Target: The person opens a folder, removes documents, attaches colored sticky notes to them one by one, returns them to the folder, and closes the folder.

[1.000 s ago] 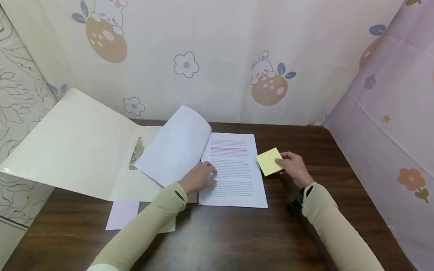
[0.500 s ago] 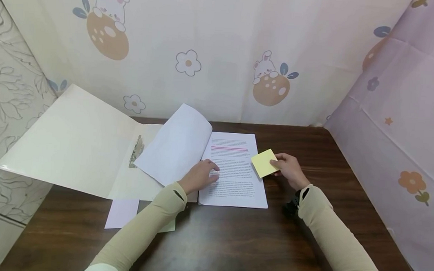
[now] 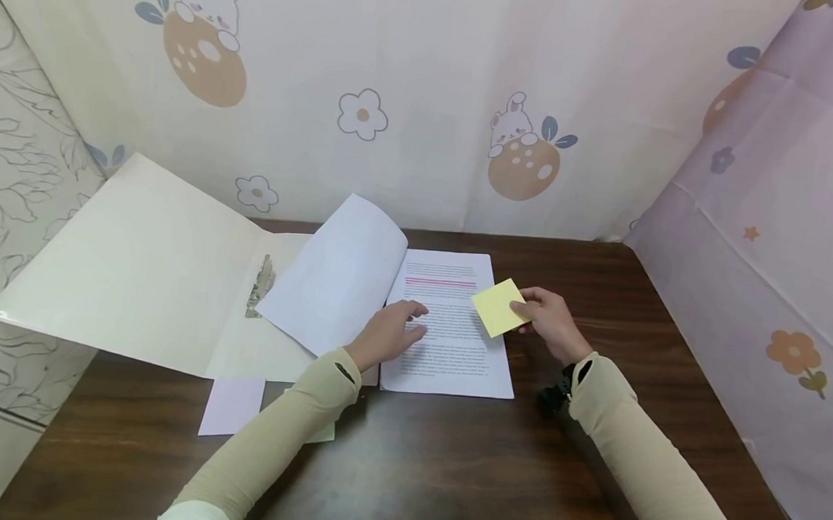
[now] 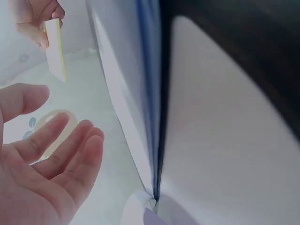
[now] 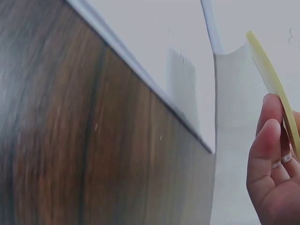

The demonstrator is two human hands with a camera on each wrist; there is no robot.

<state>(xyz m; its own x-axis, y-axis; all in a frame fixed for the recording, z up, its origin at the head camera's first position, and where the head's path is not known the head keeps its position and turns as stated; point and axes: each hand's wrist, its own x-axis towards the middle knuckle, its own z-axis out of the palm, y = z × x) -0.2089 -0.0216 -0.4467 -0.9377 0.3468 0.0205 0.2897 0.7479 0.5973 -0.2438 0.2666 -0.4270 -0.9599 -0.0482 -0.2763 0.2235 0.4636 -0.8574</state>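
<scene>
A yellow note pad (image 3: 495, 309) was pinched between thumb and fingers of the right hand (image 3: 553, 322), above the right edge of the printed pages (image 3: 449, 368). The left hand (image 3: 387, 333) was held above their left part, thumb and fingers apart. A white folder (image 3: 127, 260) was spread at left.

Brown wood-grain table (image 3: 448, 474), pale curtain (image 3: 433, 80) behind (rabbits (image 3: 214, 6) printed on it), flower-patterned wall (image 3: 10, 184) at left

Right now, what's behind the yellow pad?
In the head view, the printed page and dark table show around the yellow pad; the page edge directly behind it is covered.
</scene>
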